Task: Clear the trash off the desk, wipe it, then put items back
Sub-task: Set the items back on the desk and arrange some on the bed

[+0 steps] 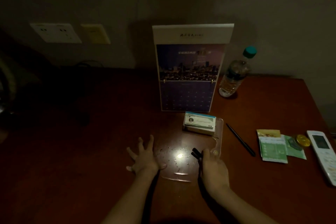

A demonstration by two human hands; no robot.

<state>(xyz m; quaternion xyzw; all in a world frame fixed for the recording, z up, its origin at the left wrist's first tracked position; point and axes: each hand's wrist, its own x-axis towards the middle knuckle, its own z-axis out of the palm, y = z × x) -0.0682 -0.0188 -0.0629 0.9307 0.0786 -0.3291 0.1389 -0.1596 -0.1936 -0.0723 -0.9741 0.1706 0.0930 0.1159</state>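
On the dark red-brown desk (pixel 91 151) lies a clear plastic mat (pixel 174 174) scattered with small crumbs (pixel 174 152) around a bright glare. My left hand (pixel 143 156) is spread flat, fingers apart, at the mat's left edge. My right hand (pixel 212 167) grips a small black object (pixel 197 152) at the mat's right side; what it is cannot be made out. A small box with a white and blue label (pixel 199 123) sits on a translucent comb-like piece (pixel 219 138) just beyond.
A standing calendar (pixel 189 71) and a water bottle with a teal cap (pixel 235 74) stand at the back. To the right lie a black pen (pixel 240 139), green and white sachets (pixel 274 148), a yellow round item (pixel 302 140) and a white remote (pixel 322 154). The left side is dark.
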